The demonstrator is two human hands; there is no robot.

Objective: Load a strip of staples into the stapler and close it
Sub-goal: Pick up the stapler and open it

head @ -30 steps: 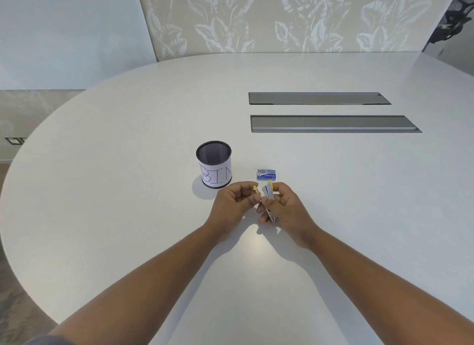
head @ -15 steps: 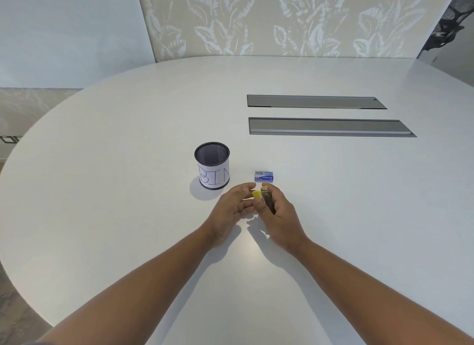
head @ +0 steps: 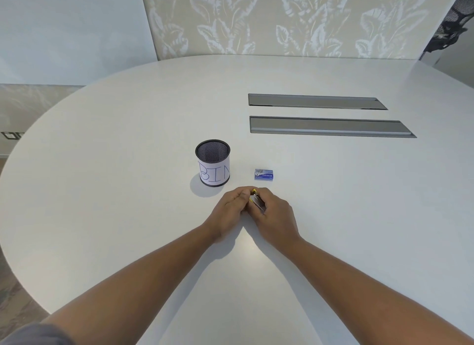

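since a second ago the stapler (head: pixel 257 201) has gone from hinged open to nearly folded; left hand (head: pixel 232 207) and right hand (head: pixel 274 212) both grip it just above the table (head: pixel 128 216), so closing looks almost done.

Just beyond the two hands, the mesh cup (head: pixel 212 163) labelled BIN stands upright on the bench (head: pixel 102 190), blocking the way forward-left. The small blue staple box (head: pixel 264 174) lies flat to its right, a low obstacle straight ahead. A bare gap runs between cup and box. Farther back, two long grey recessed slots (head: pixel 325 126) lie across the right side. Left, right and near sides of the bench surface are open.
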